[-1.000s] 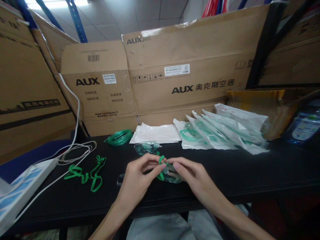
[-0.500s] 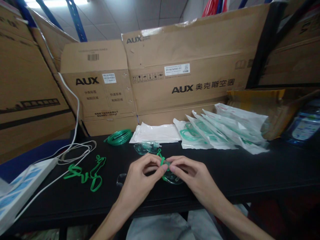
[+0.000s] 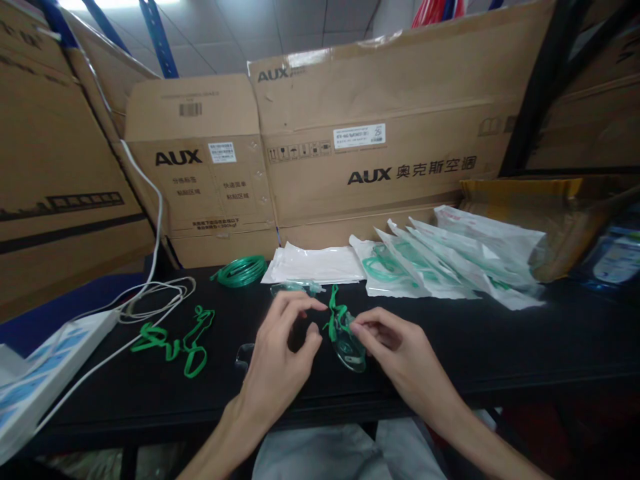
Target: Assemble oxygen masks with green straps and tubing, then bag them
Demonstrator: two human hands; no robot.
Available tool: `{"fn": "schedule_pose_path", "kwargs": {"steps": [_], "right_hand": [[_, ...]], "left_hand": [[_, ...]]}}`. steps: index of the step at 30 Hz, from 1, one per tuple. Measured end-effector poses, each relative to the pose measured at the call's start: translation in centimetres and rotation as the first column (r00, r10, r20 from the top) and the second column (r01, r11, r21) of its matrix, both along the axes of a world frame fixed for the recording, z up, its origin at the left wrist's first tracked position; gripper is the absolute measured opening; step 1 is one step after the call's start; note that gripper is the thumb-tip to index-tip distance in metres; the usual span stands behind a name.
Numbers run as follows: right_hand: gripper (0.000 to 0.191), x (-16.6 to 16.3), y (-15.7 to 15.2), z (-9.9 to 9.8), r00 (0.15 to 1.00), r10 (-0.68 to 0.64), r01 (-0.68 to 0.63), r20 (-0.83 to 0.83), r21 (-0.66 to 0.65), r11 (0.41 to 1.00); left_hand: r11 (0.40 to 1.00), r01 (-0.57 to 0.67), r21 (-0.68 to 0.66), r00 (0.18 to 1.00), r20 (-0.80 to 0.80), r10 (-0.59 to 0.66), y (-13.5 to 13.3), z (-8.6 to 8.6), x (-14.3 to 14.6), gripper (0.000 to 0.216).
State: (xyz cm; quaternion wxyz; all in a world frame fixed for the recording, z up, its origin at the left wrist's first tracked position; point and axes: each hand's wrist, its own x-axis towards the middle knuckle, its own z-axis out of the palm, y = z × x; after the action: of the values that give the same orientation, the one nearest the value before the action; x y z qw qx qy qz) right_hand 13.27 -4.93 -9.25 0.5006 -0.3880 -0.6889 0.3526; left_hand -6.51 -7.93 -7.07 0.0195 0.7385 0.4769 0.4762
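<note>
A clear greenish oxygen mask (image 3: 349, 351) is near the front of the black table, with a green elastic strap (image 3: 333, 313) at its upper left side. My right hand (image 3: 395, 340) pinches the mask's edge between thumb and fingertips. Just left of the mask, my left hand (image 3: 285, 340) is held with thumb and fingers apart and nothing between them. Behind that hand lies another clear mask piece (image 3: 296, 288), partly covered by the fingers. A small clear plastic part (image 3: 243, 357) shows beside the left wrist.
Loose green straps (image 3: 195, 343) lie to the left, near a white cable and a power strip (image 3: 55, 367). At the back are coiled green tubing (image 3: 242, 271), white pouches (image 3: 315, 264) and several filled packets (image 3: 440, 260). Cardboard boxes (image 3: 400, 200) wall the table; a blue bottle (image 3: 613, 253) stands right.
My left hand has let go of the strap and drawn back left, its fingers spreading. The mask has turned more upright in my right hand's pinch. The view has shifted slightly.
</note>
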Motion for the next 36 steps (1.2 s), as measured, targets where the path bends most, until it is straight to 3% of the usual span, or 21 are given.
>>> {"fn": "schedule_pose_path", "kwargs": {"steps": [3,6,8,12,18,29,36], "right_hand": [[0.018,-0.3,-0.1,-0.2,0.998,0.034,-0.038,0.054,0.073,0.997],[0.016,-0.4,-0.3,-0.1,0.993,0.081,-0.092,0.082,0.139,0.986],[0.015,-0.3,-0.5,0.0,0.991,0.102,-0.117,0.091,0.173,0.978],[0.015,-0.3,-0.7,-0.2,0.987,0.105,-0.13,0.118,0.236,0.963],[0.014,-0.4,-1.0,-0.1,0.992,0.064,-0.1,0.11,0.362,0.927],[0.013,-0.4,-1.1,-0.4,0.998,-0.035,0.051,-0.058,0.288,0.956],[0.013,-0.4,-1.2,-0.3,0.965,-0.091,0.149,-0.248,0.228,0.962]], "left_hand": [[0.992,0.125,-0.036,0.989,-0.075,-0.127,-0.7,0.2,0.4,0.038],[0.954,0.229,-0.193,0.958,-0.13,-0.256,-0.8,-0.1,0.6,0.058],[0.931,0.238,-0.276,0.949,-0.141,-0.284,-0.7,-0.2,0.6,0.058],[0.922,0.21,-0.326,0.952,-0.149,-0.269,-0.3,-0.1,0.6,0.038],[0.943,0.202,-0.266,0.959,-0.14,-0.245,-0.2,0.1,0.7,0.021],[0.972,0.06,-0.226,0.997,-0.034,-0.07,-0.2,0.0,0.6,0.023],[0.976,0.065,-0.208,0.998,-0.01,-0.069,-0.1,0.1,0.6,0.022]]}}
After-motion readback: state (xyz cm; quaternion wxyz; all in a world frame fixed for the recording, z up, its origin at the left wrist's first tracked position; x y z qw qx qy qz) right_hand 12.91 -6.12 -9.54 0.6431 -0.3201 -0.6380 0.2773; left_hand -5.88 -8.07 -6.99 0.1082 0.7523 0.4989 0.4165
